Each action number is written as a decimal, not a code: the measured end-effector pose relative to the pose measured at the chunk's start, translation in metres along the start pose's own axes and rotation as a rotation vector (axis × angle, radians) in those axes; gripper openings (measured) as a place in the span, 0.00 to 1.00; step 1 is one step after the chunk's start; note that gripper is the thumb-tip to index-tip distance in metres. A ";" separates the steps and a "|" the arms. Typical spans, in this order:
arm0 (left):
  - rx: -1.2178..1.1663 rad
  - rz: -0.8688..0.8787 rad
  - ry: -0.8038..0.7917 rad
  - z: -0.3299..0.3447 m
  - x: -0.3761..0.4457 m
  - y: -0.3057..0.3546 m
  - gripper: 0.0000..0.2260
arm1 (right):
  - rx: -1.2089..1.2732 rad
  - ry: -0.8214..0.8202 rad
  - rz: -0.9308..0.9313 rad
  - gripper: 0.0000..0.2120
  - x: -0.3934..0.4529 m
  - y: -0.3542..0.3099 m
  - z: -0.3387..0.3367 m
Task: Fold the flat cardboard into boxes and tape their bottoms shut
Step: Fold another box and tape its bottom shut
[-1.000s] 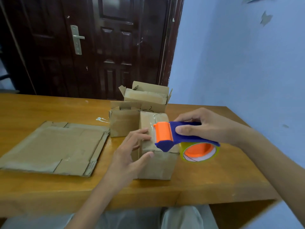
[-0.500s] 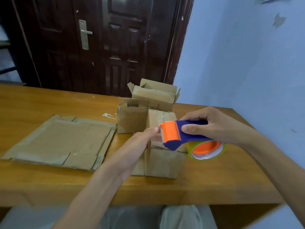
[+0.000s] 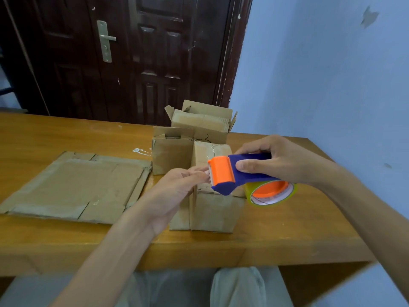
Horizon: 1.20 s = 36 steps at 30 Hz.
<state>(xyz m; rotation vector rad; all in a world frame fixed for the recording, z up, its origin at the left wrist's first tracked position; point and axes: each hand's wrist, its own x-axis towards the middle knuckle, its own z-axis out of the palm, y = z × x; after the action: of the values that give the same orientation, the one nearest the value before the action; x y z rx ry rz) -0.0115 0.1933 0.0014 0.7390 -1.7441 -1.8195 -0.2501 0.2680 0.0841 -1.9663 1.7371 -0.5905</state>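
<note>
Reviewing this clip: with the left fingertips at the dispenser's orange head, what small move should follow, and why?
Probably pinch the tape's free end at the toothed edge of the blue-and-orange tape dispenser and draw it toward the near brown cardboard box. The right hand grips the dispenser above that box, and the left hand has its fingertips at the cutter; whether tape is already caught is unclear.

Brown folded box (image 3: 210,209) stands on the table – flat cardboard (image 3: 73,187) lies left.
</note>
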 end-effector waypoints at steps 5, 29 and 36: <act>0.034 0.015 0.008 0.001 -0.001 -0.003 0.12 | 0.000 -0.001 -0.008 0.22 0.002 0.000 0.000; -0.120 0.038 0.008 -0.001 -0.004 -0.006 0.14 | 0.030 -0.010 0.017 0.16 0.016 -0.002 -0.007; -0.114 0.020 0.063 -0.001 0.000 -0.008 0.12 | 0.002 -0.022 0.012 0.18 0.024 -0.006 -0.007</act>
<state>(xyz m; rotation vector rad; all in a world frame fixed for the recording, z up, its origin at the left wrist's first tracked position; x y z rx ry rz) -0.0108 0.1930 -0.0066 0.7227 -1.5885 -1.8446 -0.2467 0.2444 0.0942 -1.9521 1.7332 -0.5641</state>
